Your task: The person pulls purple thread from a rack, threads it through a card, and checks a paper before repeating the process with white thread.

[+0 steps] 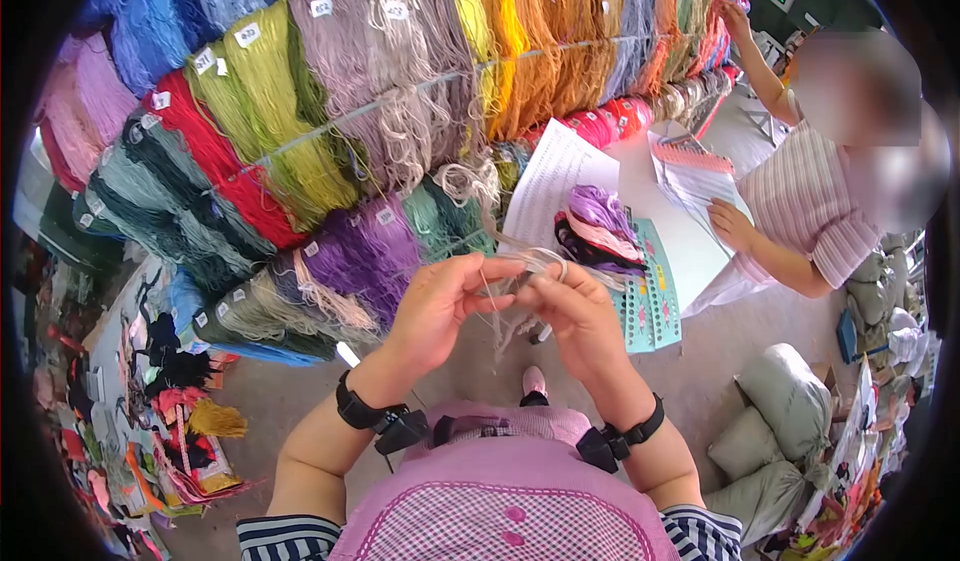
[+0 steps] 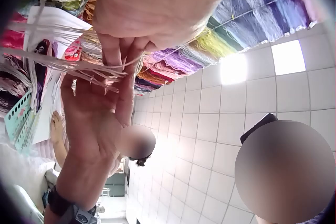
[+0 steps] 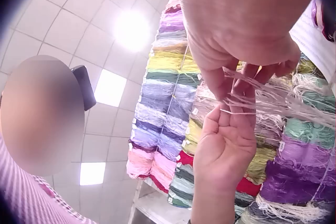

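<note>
Pale, whitish yarn strands [image 3: 283, 103] stretch between my two hands, and loose ends hang below them in the head view. My left hand [image 1: 435, 306] pinches the strands with its thumb and fingers. Close beside it, my right hand [image 1: 580, 321] grips the same yarn, its fingertips near those of the left. In the left wrist view several strands [image 2: 68, 66] run across the fingers of both hands. Just beyond the hands hangs a cream skein [image 1: 470, 181] on the yarn rack.
Racks of colored yarn skeins [image 1: 260, 111] with number tags fill the left and back. A white table [image 1: 690, 251] at right bears printed sheets [image 1: 560, 171], a purple-pink yarn bundle [image 1: 600, 223] and teal punched cards [image 1: 650, 301]. Another person [image 1: 800, 181] stands there. Sacks [image 1: 780, 411] lie lower right.
</note>
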A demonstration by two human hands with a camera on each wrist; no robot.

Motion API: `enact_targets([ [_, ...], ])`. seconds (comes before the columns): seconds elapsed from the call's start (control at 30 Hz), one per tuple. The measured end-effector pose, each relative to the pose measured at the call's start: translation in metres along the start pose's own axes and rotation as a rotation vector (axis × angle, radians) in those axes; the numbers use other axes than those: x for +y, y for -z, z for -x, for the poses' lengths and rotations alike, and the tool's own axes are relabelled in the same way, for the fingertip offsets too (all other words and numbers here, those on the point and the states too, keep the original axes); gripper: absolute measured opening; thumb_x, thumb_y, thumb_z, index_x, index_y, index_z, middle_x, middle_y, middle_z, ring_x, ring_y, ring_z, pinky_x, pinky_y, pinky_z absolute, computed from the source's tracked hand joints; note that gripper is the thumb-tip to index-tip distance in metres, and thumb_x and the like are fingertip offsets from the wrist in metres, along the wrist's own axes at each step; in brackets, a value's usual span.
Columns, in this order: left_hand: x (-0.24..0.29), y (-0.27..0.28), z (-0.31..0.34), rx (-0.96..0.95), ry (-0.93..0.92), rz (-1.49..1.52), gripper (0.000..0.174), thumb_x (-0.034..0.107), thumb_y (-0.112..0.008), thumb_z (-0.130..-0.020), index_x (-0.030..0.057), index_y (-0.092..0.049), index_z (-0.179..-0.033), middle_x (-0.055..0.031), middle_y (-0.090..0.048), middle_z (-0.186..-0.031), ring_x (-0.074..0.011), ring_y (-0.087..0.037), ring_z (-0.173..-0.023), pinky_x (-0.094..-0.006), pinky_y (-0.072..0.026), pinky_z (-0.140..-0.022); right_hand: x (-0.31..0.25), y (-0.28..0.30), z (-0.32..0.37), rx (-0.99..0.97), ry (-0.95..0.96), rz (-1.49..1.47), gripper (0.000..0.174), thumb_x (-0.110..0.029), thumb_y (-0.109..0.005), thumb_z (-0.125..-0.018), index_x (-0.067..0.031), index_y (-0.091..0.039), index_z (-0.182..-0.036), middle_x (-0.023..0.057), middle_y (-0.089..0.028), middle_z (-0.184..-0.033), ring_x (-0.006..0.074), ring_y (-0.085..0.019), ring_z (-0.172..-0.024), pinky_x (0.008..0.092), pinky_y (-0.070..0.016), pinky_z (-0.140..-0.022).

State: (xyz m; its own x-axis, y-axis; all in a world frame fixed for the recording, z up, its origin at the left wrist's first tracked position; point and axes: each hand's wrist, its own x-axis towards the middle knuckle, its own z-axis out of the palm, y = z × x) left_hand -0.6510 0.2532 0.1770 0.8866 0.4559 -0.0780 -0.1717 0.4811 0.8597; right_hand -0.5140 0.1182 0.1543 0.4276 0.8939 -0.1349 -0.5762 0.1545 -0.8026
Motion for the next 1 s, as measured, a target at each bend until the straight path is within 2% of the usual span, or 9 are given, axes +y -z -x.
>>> enact_targets([
  [0.13, -0.009, -0.005, -0.003, 0.021, -0.016, -0.148, 0.038, 0.025, -0.044, -0.101, -0.0043, -0.066, -0.113, -0.0157, -0.063, -0.123, -0.0176, -0.061, -0.109, -0.0323, -0.0528, -0.089, -0.001, -0.017, -0.005, -0.056, -0.021, 0.338, 0.027, -0.021, -0.063, -0.094, 0.0002, -0.066, -0.111, 0.0013, -0.066, -0.103, 0.0067, -0.056, -0.087, 0.0244, -0.0426, -0.082],
  [0.27, 0.006, 0.008, -0.023, -0.009, -0.042, -0.451, 0.032, 0.026, -0.055, -0.099, 0.0021, -0.067, -0.116, -0.0073, -0.068, -0.109, -0.0106, -0.063, -0.091, -0.0269, -0.0540, -0.076, 0.009, -0.006, -0.015, -0.057, 0.037, 0.310, 0.023, -0.022, -0.060, -0.096, -0.0017, -0.065, -0.105, 0.0023, -0.067, -0.097, 0.0089, -0.058, -0.084, 0.0257, -0.0443, -0.080],
  [0.37, 0.064, 0.021, -0.052, 0.410, -0.521, -0.705, 0.023, 0.021, -0.067, -0.092, 0.0024, -0.067, -0.105, 0.0006, -0.064, -0.084, -0.0058, -0.056, -0.070, -0.0220, -0.0466, -0.059, -0.002, 0.008, -0.016, -0.024, -0.043, 0.035, 0.018, -0.022, -0.057, -0.097, -0.0049, -0.062, -0.097, 0.0022, -0.065, -0.086, 0.0104, -0.060, -0.080, 0.0260, -0.0464, -0.076],
  [0.4, 0.087, 0.023, -0.060, 0.470, -0.698, -0.623, 0.019, 0.014, -0.071, -0.087, 0.0028, -0.062, -0.100, 0.0002, -0.059, -0.085, -0.0061, -0.052, -0.068, -0.0226, -0.0459, -0.059, -0.004, 0.015, -0.016, -0.018, -0.071, 0.059, 0.016, -0.022, -0.056, -0.098, -0.0064, -0.061, -0.094, 0.0019, -0.063, -0.082, 0.0103, -0.060, -0.077, 0.0258, -0.0467, -0.073],
  [0.43, 0.104, 0.043, -0.084, 0.627, -1.000, -0.855, 0.023, 0.012, -0.074, -0.083, 0.0044, -0.058, -0.097, -0.0007, -0.055, -0.088, -0.0071, -0.050, -0.066, -0.0232, -0.0453, -0.059, -0.005, 0.021, -0.016, -0.011, -0.099, 0.082, 0.016, -0.021, -0.055, -0.098, -0.0078, -0.059, -0.091, 0.0016, -0.062, -0.078, 0.0103, -0.060, -0.075, 0.0255, -0.0470, -0.070],
  [0.57, 0.153, 0.061, -0.130, 0.822, -1.179, -1.079, 0.033, 0.018, -0.079, -0.081, 0.0025, -0.061, -0.104, -0.0019, -0.054, -0.090, -0.0067, -0.051, -0.064, -0.0219, -0.0462, -0.053, 0.001, 0.039, -0.021, 0.019, -0.107, 0.120, 0.014, -0.021, -0.056, -0.098, -0.0074, -0.060, -0.094, -0.0001, -0.061, -0.077, 0.0075, -0.056, -0.070, 0.0233, -0.0451, -0.067],
  [0.7, 0.156, 0.071, -0.149, 0.875, -1.104, -1.220, 0.026, 0.017, -0.077, -0.082, 0.0000, -0.064, -0.096, -0.0055, -0.056, -0.089, -0.0113, -0.056, -0.060, -0.0252, -0.0466, -0.058, -0.001, 0.050, -0.022, 0.054, -0.121, 0.102, 0.014, -0.020, -0.057, -0.097, -0.0075, -0.061, -0.093, -0.0011, -0.060, -0.076, 0.0068, -0.054, -0.068, 0.0229, -0.0444, -0.066],
  [0.8, 0.154, 0.075, -0.149, 0.689, -1.026, -0.788, 0.020, 0.016, -0.070, -0.090, -0.0042, -0.067, -0.089, -0.0059, -0.060, -0.092, -0.0100, -0.059, -0.059, -0.0224, -0.0464, -0.055, -0.006, 0.058, -0.024, 0.097, -0.124, 0.126, 0.013, -0.019, -0.057, -0.097, -0.0080, -0.059, -0.090, -0.0007, -0.059, -0.073, 0.0089, -0.056, -0.067, 0.0251, -0.0461, -0.066],
  [1.0, 0.152, 0.070, -0.127, 0.608, -1.075, -0.846, 0.016, 0.012, -0.067, -0.091, -0.0020, -0.070, -0.097, -0.0062, -0.066, -0.095, -0.0110, -0.061, -0.064, -0.0225, -0.0474, -0.058, -0.014, 0.055, -0.027, 0.039, -0.146, 0.129, 0.013, -0.019, -0.061, -0.095, -0.0060, -0.062, -0.093, -0.0018, -0.059, -0.076, 0.0054, -0.051, -0.066, 0.0199, -0.0400, -0.062],
])
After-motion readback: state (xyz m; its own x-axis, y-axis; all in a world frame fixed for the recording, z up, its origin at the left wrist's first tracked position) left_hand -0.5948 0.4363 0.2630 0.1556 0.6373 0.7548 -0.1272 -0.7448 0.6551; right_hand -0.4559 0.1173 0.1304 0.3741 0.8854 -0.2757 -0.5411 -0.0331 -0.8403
